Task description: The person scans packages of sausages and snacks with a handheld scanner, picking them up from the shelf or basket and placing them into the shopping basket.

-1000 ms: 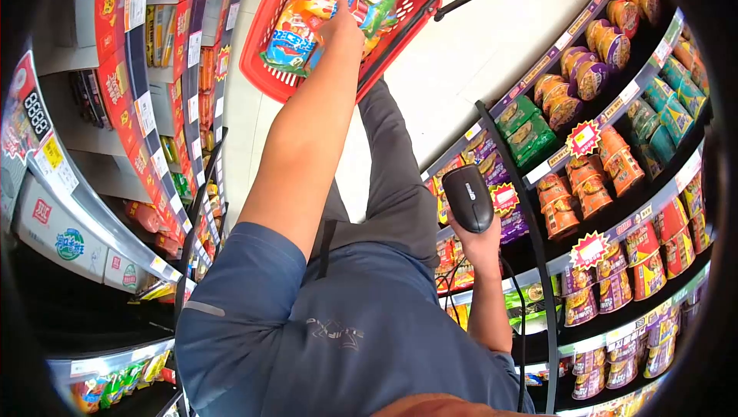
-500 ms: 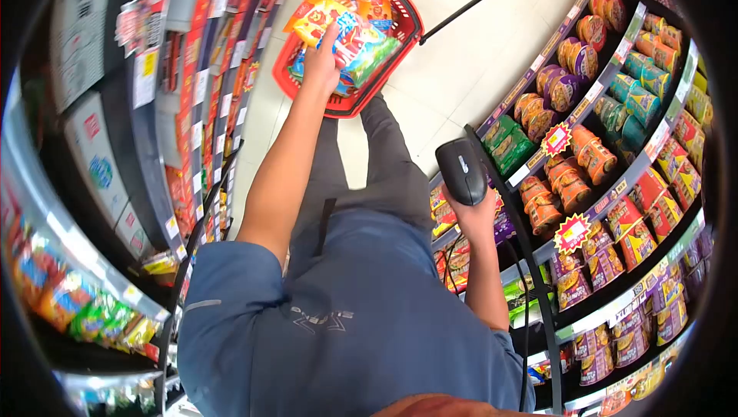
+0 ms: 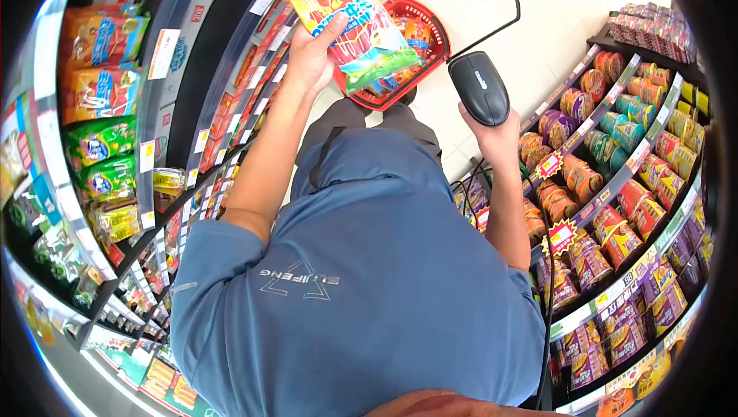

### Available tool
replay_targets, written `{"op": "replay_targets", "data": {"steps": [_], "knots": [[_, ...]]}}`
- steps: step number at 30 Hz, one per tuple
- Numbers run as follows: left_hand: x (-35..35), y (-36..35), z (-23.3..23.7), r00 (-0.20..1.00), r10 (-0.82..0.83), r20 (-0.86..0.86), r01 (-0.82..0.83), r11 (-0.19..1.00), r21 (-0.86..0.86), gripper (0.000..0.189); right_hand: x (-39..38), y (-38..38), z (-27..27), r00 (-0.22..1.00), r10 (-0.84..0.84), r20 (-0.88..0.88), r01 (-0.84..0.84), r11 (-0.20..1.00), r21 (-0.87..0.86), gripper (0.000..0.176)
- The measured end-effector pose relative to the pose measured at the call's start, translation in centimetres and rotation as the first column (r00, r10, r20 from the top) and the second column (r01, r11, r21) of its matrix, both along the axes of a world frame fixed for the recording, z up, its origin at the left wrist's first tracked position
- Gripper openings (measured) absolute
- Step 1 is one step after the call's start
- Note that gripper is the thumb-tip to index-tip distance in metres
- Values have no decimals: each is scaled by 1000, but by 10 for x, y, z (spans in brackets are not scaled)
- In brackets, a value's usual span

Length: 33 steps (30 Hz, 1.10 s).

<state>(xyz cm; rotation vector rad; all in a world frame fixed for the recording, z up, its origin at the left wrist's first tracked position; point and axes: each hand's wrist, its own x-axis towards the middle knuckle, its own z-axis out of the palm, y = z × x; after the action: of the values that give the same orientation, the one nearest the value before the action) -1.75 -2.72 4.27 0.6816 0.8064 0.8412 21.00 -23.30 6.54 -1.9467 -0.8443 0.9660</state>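
Note:
My left hand point(image 3: 314, 59) is closed on the edge of a yellow, blue and green snack bag point(image 3: 361, 29) with a cartoon lion on it. The bag is held up above a red shopping basket point(image 3: 443, 36) on the floor, hiding part of it. More orange snack bags point(image 3: 416, 35) lie inside the basket. My right hand point(image 3: 498, 136) is wrapped round a black handheld barcode scanner point(image 3: 480, 88), whose rounded back faces up. Its fingers are partly hidden beneath the scanner.
Shelves of instant noodle cups point(image 3: 584, 179) run along the right. On the left, shelves hold hanging snack bags point(image 3: 104, 83) and small packets. The basket's black handle point(image 3: 516, 2) sticks out to the right. A black cable point(image 3: 547, 294) hangs beside my right arm.
My left hand has lifted the snack bag out of the basket, up and nearer to me. My right hand has moved slightly up with the scanner. The view has shifted toward the left shelves.

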Motion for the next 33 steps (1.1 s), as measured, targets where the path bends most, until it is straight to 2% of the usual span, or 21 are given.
{"op": "replay_targets", "data": {"steps": [2, 4, 6, 7, 8, 9, 10, 11, 12, 14, 15, 18, 22, 23, 24, 27, 28, 30, 31, 32, 33], "knots": [[-4, -4, 16, 992, -35, 119, 37, 999, -15, 40, -4, 1, 13, 999, 36, 33, -37, 998, 46, 26], [-9, -6, 25, 995, -64, 77, 60, 997, 52, 46, -11, 4, 31, 998, 57, -42, -57, 998, 6, 30], [-7, -8, 54, 937, 34, 347, -7, 997, -78, 60, -22, 3, 52, 994, 64, -87, -57, 996, 75, 31], [-10, -5, 64, 962, -2, 273, 7, 1000, -17, 77, -29, 1, 62, 987, 76, -140, -58, 990, 126, 31], [-15, 4, 61, 897, -74, 436, 86, 996, -9, 68, -33, -1, 72, 962, 94, -256, -70, 992, 101, 38], [-13, 20, 51, 705, -293, 646, 265, 953, 143, 54, -41, -2, 81, 949, 112, -293, -70, 986, 149, 42], [-10, 30, 44, 425, -482, 766, 383, 863, 330, 42, -49, -2, 89, 935, 132, -330, -70, 978, 194, 46], [-6, 27, 69, 383, -493, 781, 403, 850, 339, 23, -55, -3, 97, 928, 161, -335, -94, 973, 210, 53], [-5, 29, 77, 377, -495, 783, 400, 849, 344, 23, -62, -2, 107, 931, 162, -327, -96, 973, 211, 53], [-8, 31, 82, 127, -509, 852, 415, 807, 420, 19, -76, 1, 124, 856, 299, -423, -181, 938, 296, 55], [-8, 32, 80, 65, -488, 870, 398, 813, 426, 23, -80, 4, 126, 828, 380, -413, -242, 906, 349, 56], [-26, 39, 78, 28, -528, 849, 433, 772, 466, 22, -104, 13, 146, 829, 471, -302, -377, 869, 320, 55], [-44, 38, 60, 91, -539, 837, 379, 796, 472, 22, -141, 24, 155, 886, 370, -281, -310, 921, 236, 53], [-37, 38, 51, -11, -551, 835, 311, 791, 526, 23, -149, 26, 156, 894, 335, -299, -277, 935, 221, 55], [-39, 34, 43, -7, -556, 831, 300, 791, 533, 23, -155, 26, 155, 890, 348, -294, -288, 930, 227, 55], [-61, 31, 38, 159, -467, 870, 373, 844, 385, 25, -170, 30, 150, 920, 252, -300, -222, 966, 130, 56], [-76, 29, 37, 362, -401, 841, 381, 888, 259, 40, -171, 29, 144, 913, 278, -297, -245, 959, 145, 56], [-95, 47, 40, 419, -486, 767, 440, 848, 297, 61, -170, 28, 129, 893, 182, -411, -123, 978, 166, 56], [-111, 49, 61, 594, -462, 659, 402, 880, 254, 78, -170, 31, 128, 889, 182, -420, -123, 979, 163, 57], [-120, 39, 89, 875, -263, 407, 207, 962, 178, 74, -170, 35, 126, 888, 199, -414, -140, 976, 168, 57], [-123, 43, 98, 950, -119, 289, 37, 960, 276, 67, -170, 39, 124, 888, 177, -424, -119, 980, 158, 57]]}}
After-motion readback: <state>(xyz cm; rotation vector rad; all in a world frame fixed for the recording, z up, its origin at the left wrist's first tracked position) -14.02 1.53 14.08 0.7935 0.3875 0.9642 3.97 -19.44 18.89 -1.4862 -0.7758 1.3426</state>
